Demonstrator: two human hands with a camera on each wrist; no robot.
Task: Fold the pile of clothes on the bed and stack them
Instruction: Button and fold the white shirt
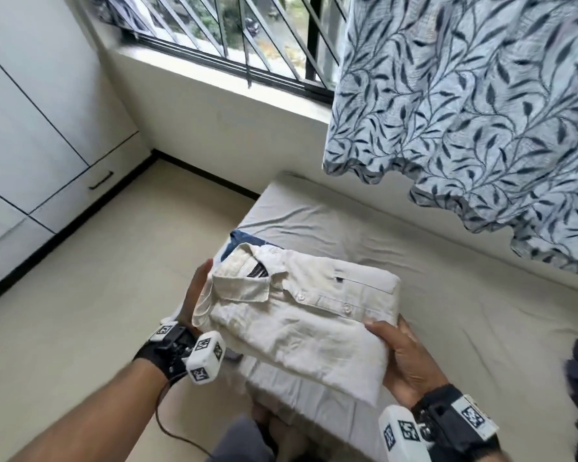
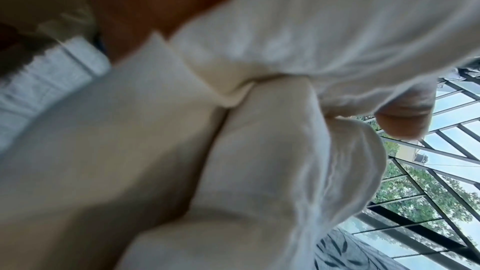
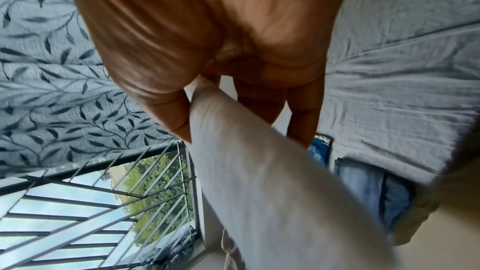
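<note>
Both hands hold the folded shirt over the bed: left hand clasps the collar end, right hand grasps the bottom fold.

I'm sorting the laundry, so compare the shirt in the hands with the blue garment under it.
The shirt is cream, the blue garment is denim-coloured. The shirt is held up between the left hand and right hand; the blue garment lies on the bed. The shirt shows whole, with collar and buttons; the blue garment is mostly hidden. Both look folded.
</note>
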